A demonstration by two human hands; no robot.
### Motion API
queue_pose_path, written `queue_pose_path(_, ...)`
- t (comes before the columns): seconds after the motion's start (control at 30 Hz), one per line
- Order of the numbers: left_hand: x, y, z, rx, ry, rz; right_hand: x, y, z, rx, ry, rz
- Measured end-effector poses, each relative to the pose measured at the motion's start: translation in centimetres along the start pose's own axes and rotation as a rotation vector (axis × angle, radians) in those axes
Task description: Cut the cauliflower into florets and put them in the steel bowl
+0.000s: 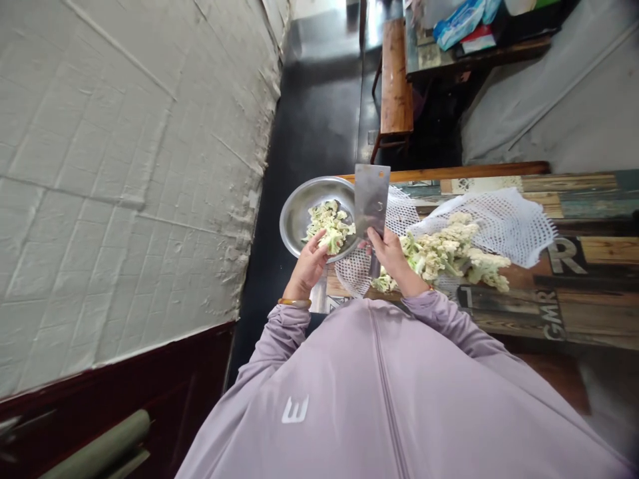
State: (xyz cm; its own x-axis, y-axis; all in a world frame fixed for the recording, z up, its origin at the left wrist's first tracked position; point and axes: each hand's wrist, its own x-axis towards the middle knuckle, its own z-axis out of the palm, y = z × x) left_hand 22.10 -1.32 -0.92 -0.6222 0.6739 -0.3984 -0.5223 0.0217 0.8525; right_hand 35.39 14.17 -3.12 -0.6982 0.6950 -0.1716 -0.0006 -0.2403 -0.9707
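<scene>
My left hand (308,266) is at the near rim of a round metal bowl (294,203), its fingers closed on a pale green-white cauliflower floret (335,238). More cauliflower pieces lie in the bowl just beyond. In my right hand (393,258) is a metal cleaver (372,196), gripped low, with its broad flat blade pointing away from me beside the bowl's right edge. A heap of cauliflower (444,249) rests to the right of that hand, on white foam netting (519,219).
The patterned wooden table (604,249) extends to the right. A white brick-textured wall (150,166) stands on the left, with dark floor (314,113) between. Farther off are a wooden bench (397,80) and another table (434,63) with bags on it.
</scene>
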Motion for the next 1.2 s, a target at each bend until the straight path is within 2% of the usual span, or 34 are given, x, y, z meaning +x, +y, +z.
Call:
queue_pose_path(0.2, 0.2, 0.8, 2.5, 0.172, -0.127, 0.027, -3.4, -1.3, -0.6, -0.051, -0.085, 0.021)
queue_pose_path(0.33, 0.3, 0.8, 3.8, 0.177, -0.146, 0.05, -4.1, -1.7, -1.2, -0.048, -0.077, -0.003)
queue_pose_path(0.5, 0.2, 0.8, 4.5, 0.165, -0.151, 0.047, -4.2, -2.0, -2.1, -0.135, -0.059, -0.051)
queue_pose_path(0.67, 0.0, 1.4, 4.6, 0.129, -0.108, 0.041, -4.2, -3.3, -3.0, -0.353, -0.016, -0.251)
queue_pose_path(0.8, 0.3, 1.5, 4.2, 0.117, -0.084, 0.048, -4.5, -4.1, -3.0, -0.422, -0.053, -0.335)
queue_pose_path(1.2, 1.0, 1.1, 3.0, 0.178, -0.057, 0.121, -4.9, -3.6, -1.6, -0.448, -0.142, -0.346)
